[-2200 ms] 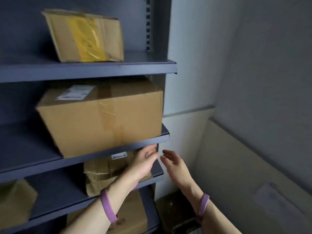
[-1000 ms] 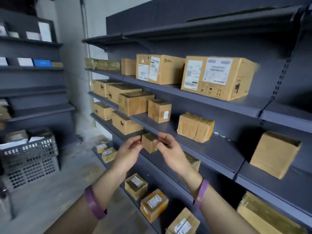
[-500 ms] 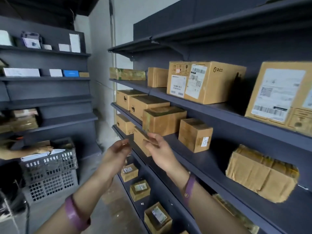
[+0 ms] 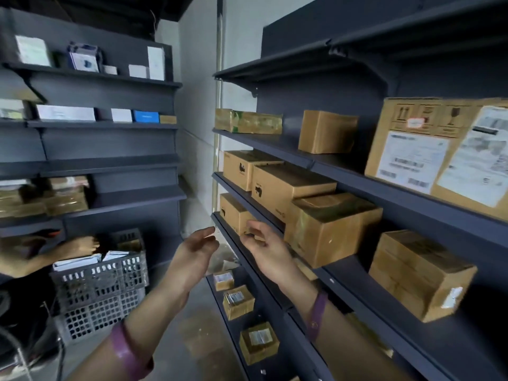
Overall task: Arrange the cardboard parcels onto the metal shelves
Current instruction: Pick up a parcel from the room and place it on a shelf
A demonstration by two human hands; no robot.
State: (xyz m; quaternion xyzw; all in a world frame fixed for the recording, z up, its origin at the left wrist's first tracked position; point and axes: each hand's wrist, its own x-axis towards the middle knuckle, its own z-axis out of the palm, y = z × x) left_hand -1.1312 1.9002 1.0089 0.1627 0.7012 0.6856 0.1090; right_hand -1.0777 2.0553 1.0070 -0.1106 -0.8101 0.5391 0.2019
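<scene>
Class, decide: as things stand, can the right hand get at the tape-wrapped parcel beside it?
Probably yes: the right hand hovers open left of the tape-wrapped parcel, nothing between them.

Cardboard parcels (image 4: 330, 229) sit on several tiers of the metal shelves (image 4: 338, 159) at right. A second shelving unit (image 4: 110, 141) stands at left, with a crate (image 4: 101, 292) on the floor before it

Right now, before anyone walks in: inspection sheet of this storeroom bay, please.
Surface: dark metal shelves on the right, several tiers.
Job's things: cardboard parcels across the tiers; small labelled parcels lowest.
Clutter: grey crate holding papers, on the floor.
Grippers: left hand open, empty; right hand before a shelf-edge parcel, grip unclear.
Cables: nothing seen.
Surroundings: second shelf unit left, white and blue boxes; another person's arm by the crate.
</scene>
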